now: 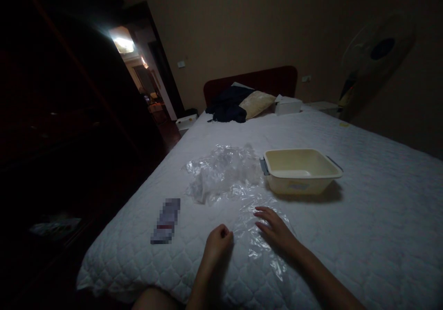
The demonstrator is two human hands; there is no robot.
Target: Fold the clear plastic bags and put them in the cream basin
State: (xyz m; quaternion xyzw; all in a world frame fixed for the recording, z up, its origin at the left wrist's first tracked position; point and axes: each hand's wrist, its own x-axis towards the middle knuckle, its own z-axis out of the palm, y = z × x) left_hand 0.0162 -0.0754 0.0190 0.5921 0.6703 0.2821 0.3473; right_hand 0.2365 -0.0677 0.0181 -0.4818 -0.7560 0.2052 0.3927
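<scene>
A sheet of clear plastic film (256,236) lies spread on the white quilted bed in front of me. My left hand (218,241) is at the film's left edge, its fingers curled together; what they hold, if anything, is too small to make out. Over the right part of the film, my right hand (275,227) rests with its fingers apart, holding nothing. Beyond both hands sits a crumpled heap of clear plastic (224,169). To its right stands a cream plastic tub (299,185) with grey side handles, its top uncovered.
On the bed (138,227), a pixelated flat item (166,221) lies left of my hands. Dark clothing (228,104), a beige pillow (258,104) and a white box (288,105) sit by the headboard. A fan (382,49) stands at the right, a doorway at the left.
</scene>
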